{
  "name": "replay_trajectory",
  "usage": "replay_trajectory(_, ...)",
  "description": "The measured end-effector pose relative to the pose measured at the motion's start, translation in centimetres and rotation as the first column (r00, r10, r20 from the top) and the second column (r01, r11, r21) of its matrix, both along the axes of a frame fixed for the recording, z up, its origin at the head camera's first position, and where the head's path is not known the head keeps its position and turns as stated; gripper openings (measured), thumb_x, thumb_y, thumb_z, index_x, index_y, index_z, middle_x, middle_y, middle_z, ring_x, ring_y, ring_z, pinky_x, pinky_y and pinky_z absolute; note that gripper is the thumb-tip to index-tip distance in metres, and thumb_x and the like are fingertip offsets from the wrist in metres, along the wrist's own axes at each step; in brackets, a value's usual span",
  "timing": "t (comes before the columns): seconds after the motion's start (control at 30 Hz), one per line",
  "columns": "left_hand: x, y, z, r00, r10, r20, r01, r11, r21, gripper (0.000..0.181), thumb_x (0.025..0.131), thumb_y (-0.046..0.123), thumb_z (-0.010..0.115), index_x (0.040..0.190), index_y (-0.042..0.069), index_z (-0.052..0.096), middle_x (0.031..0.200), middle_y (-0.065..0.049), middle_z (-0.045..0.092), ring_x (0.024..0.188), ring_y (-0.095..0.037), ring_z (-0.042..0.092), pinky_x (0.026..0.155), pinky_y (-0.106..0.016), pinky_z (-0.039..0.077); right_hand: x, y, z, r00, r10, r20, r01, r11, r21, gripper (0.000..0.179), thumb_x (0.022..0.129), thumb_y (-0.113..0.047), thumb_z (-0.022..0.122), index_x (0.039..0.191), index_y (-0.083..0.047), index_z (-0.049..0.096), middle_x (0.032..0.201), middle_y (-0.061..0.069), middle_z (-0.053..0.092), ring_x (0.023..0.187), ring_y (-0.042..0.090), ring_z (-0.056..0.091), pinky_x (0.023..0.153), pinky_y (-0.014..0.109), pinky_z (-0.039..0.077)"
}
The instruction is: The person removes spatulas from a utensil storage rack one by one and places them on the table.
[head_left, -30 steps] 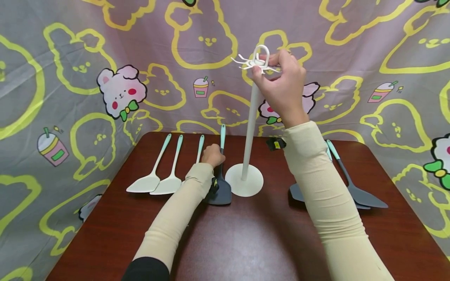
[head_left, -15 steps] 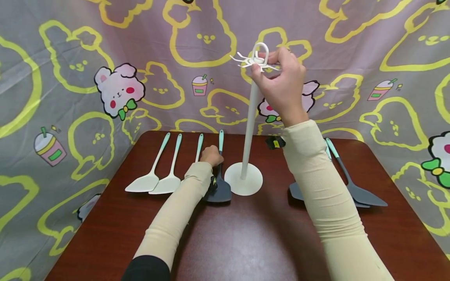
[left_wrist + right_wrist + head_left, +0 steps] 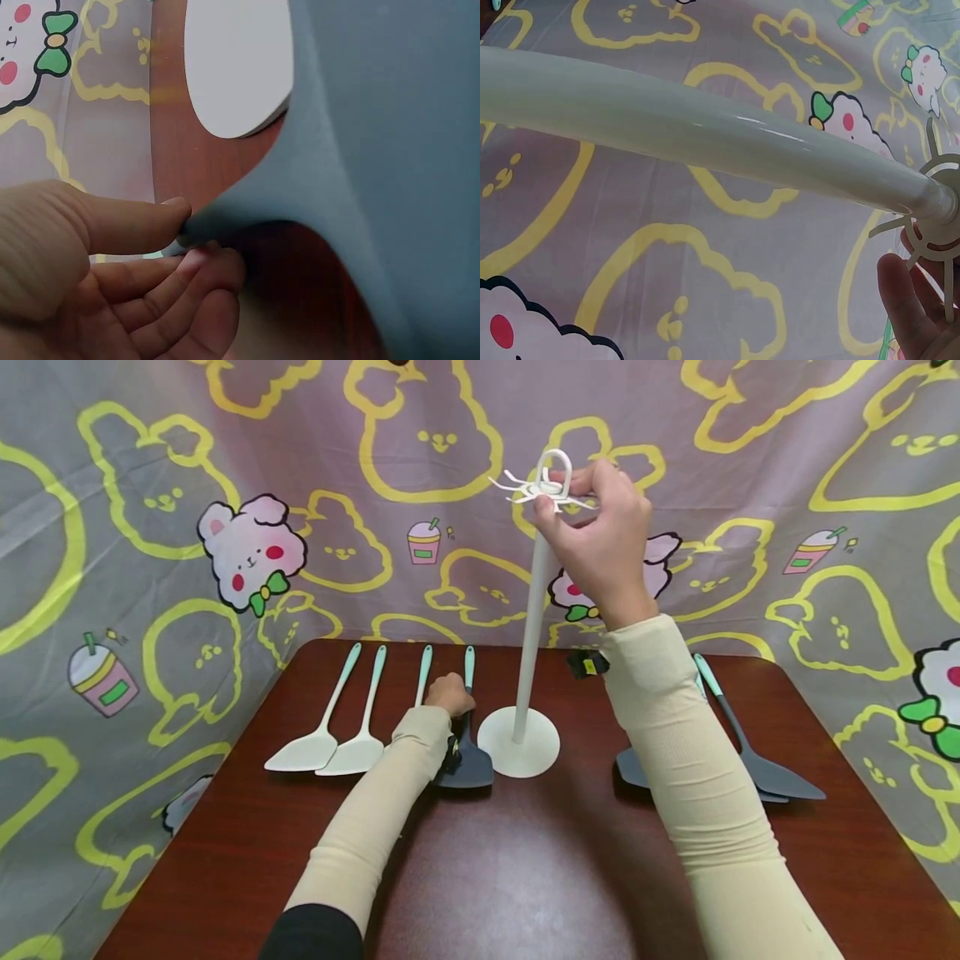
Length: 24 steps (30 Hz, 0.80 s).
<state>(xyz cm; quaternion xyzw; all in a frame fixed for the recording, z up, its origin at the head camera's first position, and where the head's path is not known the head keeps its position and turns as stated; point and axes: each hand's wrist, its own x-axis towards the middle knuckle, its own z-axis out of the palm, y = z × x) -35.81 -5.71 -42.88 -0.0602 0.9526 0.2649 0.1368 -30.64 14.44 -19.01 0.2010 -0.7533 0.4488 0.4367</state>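
Observation:
My left hand (image 3: 448, 695) pinches the handle of a grey spatula (image 3: 474, 766) between thumb and fingertips. The spatula's mint handle end points to the back, and its broad blade (image 3: 405, 127) fills much of the left wrist view. Just right of it stands a white utensil stand, with a round base (image 3: 517, 760) and a tall pole (image 3: 531, 635). My right hand (image 3: 603, 522) grips the hook ring (image 3: 542, 491) at the pole's top, thumb in front. In the right wrist view, the thumb (image 3: 900, 300) lies beside the hooks, while the other fingers are partly hidden.
White spatulas (image 3: 306, 752) with mint handles lie at the left of the brown table (image 3: 517, 868); one more handle (image 3: 424, 670) shows behind my left arm. More grey spatulas (image 3: 783, 777) lie at the right, partly behind my right arm. A patterned curtain (image 3: 345, 427) surrounds the table.
The grey spatula's handle end has come down in the head view and its blade edge has risen slightly. Left hand stays on it; the right hand keeps its hold on the stand's top.

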Motion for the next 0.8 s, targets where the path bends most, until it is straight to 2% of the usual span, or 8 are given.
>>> replay_trajectory(0.27,0.1,0.1,-0.1,1.000,-0.019,-0.014,0.019,1.000,0.005,0.021,0.091,0.019,0.070,0.074,0.008,0.065,0.061,-0.004,0.055,0.056,-0.018,0.052,0.053,-0.032,0.044,0.0,0.0,0.0,1.000,-0.019,0.011,0.019,1.000,0.014,0.033,0.078,-0.033,0.067,0.085,-0.001,0.062,0.101,0.001,0.077,0.086,0.011,0.060,0.068,0.016,0.048)
replay_trajectory(0.37,0.2,-0.2,0.0,1.000,-0.007,-0.004,0.007,1.000,0.006,0.026,0.091,0.018,0.069,0.068,0.010,0.062,0.057,-0.003,0.053,0.053,-0.017,0.051,0.054,-0.032,0.044,-0.1,0.0,-0.1,1.000,-0.007,0.026,0.007,1.000,0.013,0.034,0.079,-0.033,0.067,0.085,0.000,0.061,0.102,0.002,0.076,0.088,0.014,0.061,0.067,0.015,0.048)
replay_trajectory(0.5,0.2,-0.7,0.3,0.999,-0.023,-0.032,0.023,1.000,0.014,0.042,0.090,0.014,0.067,0.053,0.014,0.049,0.047,0.001,0.039,0.043,-0.014,0.037,0.049,-0.030,0.039,0.0,0.2,-0.3,0.999,-0.001,0.046,0.001,1.000,-0.011,0.034,0.078,-0.031,0.067,0.086,0.002,0.061,0.102,0.003,0.075,0.089,0.015,0.062,0.063,0.010,0.049)
replay_trajectory(0.6,0.2,-1.1,0.8,0.995,-0.038,-0.096,0.039,0.999,0.015,0.045,0.087,0.009,0.063,0.049,0.015,0.039,0.046,0.003,0.029,0.042,-0.011,0.024,0.046,-0.028,0.029,0.0,0.2,-0.3,1.000,0.000,0.031,0.001,1.000,-0.017,0.035,0.078,-0.031,0.067,0.085,0.002,0.062,0.099,0.004,0.075,0.087,0.013,0.061,0.065,0.010,0.049)
replay_trajectory(0.63,0.3,-1.2,1.0,0.992,-0.037,-0.117,0.039,0.999,0.017,0.043,0.087,0.009,0.062,0.050,0.014,0.039,0.048,0.002,0.029,0.044,-0.012,0.023,0.047,-0.028,0.027,0.0,0.2,-0.2,1.000,0.001,0.024,-0.001,1.000,-0.015,0.035,0.078,-0.031,0.068,0.085,0.002,0.062,0.100,0.004,0.076,0.086,0.011,0.060,0.067,0.011,0.048)
replay_trajectory(0.7,0.6,-1.4,1.4,0.985,-0.022,-0.170,0.024,1.000,0.014,0.031,0.086,0.011,0.061,0.057,0.010,0.051,0.055,0.002,0.040,0.051,-0.012,0.031,0.052,-0.027,0.030,0.0,0.0,-0.1,1.000,0.005,0.004,-0.005,1.000,-0.008,0.034,0.078,-0.031,0.068,0.083,0.002,0.061,0.099,0.004,0.076,0.083,0.005,0.056,0.070,0.016,0.048)
replay_trajectory(0.8,1.4,-1.5,2.1,0.979,-0.001,-0.202,0.009,0.999,0.041,0.015,0.090,0.018,0.062,0.083,0.006,0.067,0.075,-0.002,0.058,0.067,-0.016,0.048,0.064,-0.029,0.040,0.0,0.0,-0.1,1.000,0.006,-0.025,-0.006,1.000,0.007,0.033,0.078,-0.030,0.068,0.082,0.003,0.060,0.100,0.005,0.076,0.081,0.001,0.051,0.074,0.023,0.047)
